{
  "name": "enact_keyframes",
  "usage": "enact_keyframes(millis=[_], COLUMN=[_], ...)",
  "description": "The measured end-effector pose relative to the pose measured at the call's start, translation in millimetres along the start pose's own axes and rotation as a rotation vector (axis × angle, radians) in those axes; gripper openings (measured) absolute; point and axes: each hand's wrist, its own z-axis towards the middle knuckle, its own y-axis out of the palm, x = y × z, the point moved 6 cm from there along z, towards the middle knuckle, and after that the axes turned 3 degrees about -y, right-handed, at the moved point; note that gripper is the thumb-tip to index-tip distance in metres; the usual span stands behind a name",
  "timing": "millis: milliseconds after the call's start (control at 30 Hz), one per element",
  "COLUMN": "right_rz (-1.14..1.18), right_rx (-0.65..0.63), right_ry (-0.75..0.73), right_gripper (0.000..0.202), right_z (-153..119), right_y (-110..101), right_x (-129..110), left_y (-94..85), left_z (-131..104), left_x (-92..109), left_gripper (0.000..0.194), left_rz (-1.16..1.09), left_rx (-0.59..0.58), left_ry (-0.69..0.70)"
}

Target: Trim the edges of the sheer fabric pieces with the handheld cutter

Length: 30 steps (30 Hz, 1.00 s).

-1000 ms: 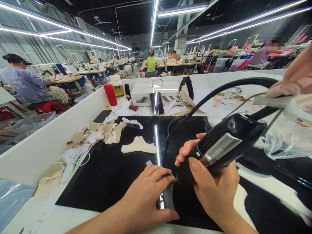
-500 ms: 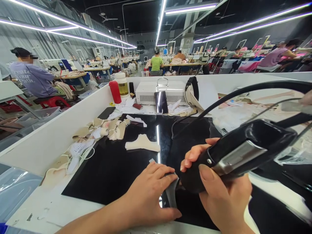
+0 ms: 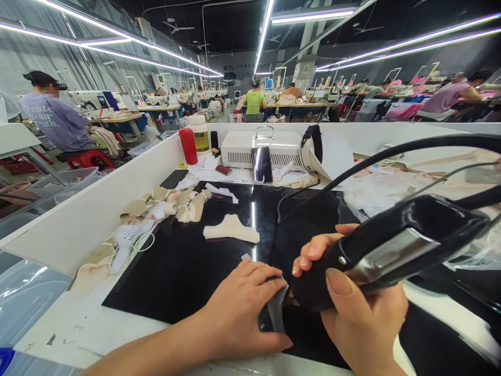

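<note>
1. Grey strip of thin material (image 3: pixel 277 313), at lower centre of the frame, lies on the glossy black work mat (image 3: pixel 176 271); it is the piece being worked.
2. Left hand (image 3: pixel 238 308) lies flat, fingers spread and pressed down, its fingertips on the strip's upper end and the thumb along its lower edge. It pins rather than grips.
3. Right hand (image 3: pixel 360 318) is closed around the black handheld tool with a metal side plate (image 3: pixel 387 248), thumb on top and fingers curled under. The tool's rounded black nose meets the strip just beside the left fingertips.
4. Black cable (image 3: pixel 391 151) arcs from the tool toward upper right and hangs free above the mat.
5. Judgement: the step goes best if the flat hand holds the strip taut and the nose stays at a low angle; the fingertips look close to the nose, so a slip could reach them.
6. Cream fabric cut piece (image 3: pixel 230 230) lies at centre, well apart from both hands; a pile of beige fabric parts (image 3: pixel 172 206) sits at centre left.
7. White metal box with a wire handle (image 3: pixel 262 146) stands at upper centre against the white partition wall (image 3: pixel 117 193).
</note>
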Motion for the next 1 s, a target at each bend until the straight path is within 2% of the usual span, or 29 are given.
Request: enact_keyframes(millis=[300,633,900,1000], right_rz=[0.004,-0.016,0.01,0.005], right_rx=[0.016,-0.009,-0.031,-0.014], right_ry=[0.026,0.056,0.046,0.031], right_gripper=[0.034,0.032,0.032,0.032], right_z=[-4,-13,-11,-9], right_y=[-1,2,1,-3], right_x=[-8,-12,-11,-14], left_y=[-1.2,-2.0,-4.3,-13.0], left_z=[0,1,0,0], left_x=[1,2,2,2], left_gripper=[0.083,0.074,0.083,0.068], left_rz=[0.018,-0.003,-0.013,-0.079], left_rx=[0.018,0.002,-0.018,0.015], left_ry=[0.017,0.001,0.004,0.024])
